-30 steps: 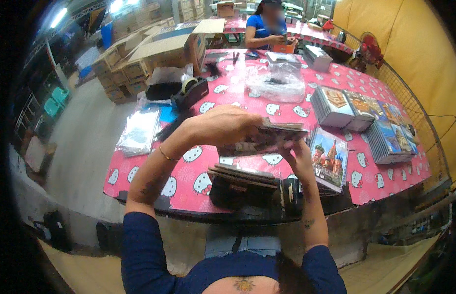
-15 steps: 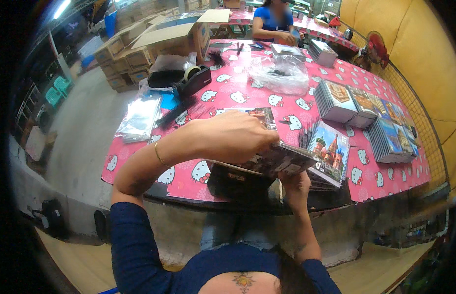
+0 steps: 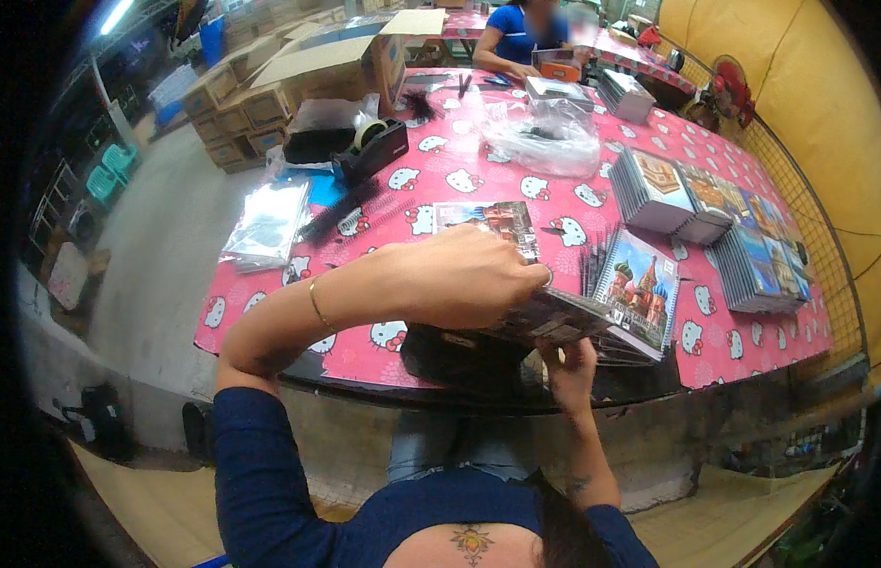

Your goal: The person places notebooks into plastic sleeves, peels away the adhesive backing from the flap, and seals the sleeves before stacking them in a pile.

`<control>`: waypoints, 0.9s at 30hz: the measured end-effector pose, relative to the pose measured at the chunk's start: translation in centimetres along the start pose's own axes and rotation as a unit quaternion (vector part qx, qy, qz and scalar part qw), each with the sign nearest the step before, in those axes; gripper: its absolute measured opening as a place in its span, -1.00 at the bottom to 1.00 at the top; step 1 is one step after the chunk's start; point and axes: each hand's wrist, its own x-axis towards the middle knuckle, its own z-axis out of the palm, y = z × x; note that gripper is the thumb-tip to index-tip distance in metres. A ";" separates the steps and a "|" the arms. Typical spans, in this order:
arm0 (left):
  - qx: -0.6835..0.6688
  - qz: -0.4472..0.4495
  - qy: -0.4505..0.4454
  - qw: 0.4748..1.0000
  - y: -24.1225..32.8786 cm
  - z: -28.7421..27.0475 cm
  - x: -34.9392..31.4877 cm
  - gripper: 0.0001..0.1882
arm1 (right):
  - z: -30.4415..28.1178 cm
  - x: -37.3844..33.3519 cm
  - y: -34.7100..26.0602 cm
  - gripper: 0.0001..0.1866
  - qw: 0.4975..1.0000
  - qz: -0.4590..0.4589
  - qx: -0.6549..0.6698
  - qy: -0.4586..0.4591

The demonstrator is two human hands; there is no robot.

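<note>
A notebook [image 3: 568, 317] with a dark printed cover is tilted above the near table edge, between my hands. My left hand [image 3: 483, 276] reaches across its upper side with the fingers curled down at its edge; the fingertips are partly hidden. Below, my right hand [image 3: 571, 367] pinches the notebook's lower edge. Under my left forearm sits a black bench device [image 3: 469, 358], partly covered. Just beyond my left hand lies a printed cover sheet or notebook [image 3: 502, 222]. To the right, spiral notebooks [image 3: 641, 289] with a colourful domed building on the cover lie fanned in a pile.
Notebook stacks [image 3: 658, 194] stand at the right of the pink table [image 3: 431, 180]. Black spiral coils [image 3: 341, 216], a tape dispenser [image 3: 370, 151], clear plastic sleeves [image 3: 268, 222] and a plastic bag [image 3: 545, 142] lie farther off. Cardboard boxes [image 3: 317, 76] are far left; a co-worker [image 3: 516, 43] sits opposite.
My left hand has shifted slightly nearer on the notebook, and my right hand a little lower. Across the table, the co-worker has moved, and an orange item now shows by their hands.
</note>
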 end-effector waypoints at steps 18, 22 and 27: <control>-0.230 -0.349 0.503 0.757 -11.3 23.5 -3.3 -0.51 | 0.2 2.0 2.2 -0.23 0.998 0.020 0.030 -0.054; 0.050 -0.395 0.440 0.805 -26.6 26.3 -3.0 -0.58 | 1.9 2.8 -1.8 -0.19 0.979 -0.151 -0.134 0.025; -0.036 -0.382 0.428 0.818 -21.5 22.1 0.6 -0.66 | 4.2 4.2 -8.3 -0.36 0.901 -0.294 -0.304 -0.098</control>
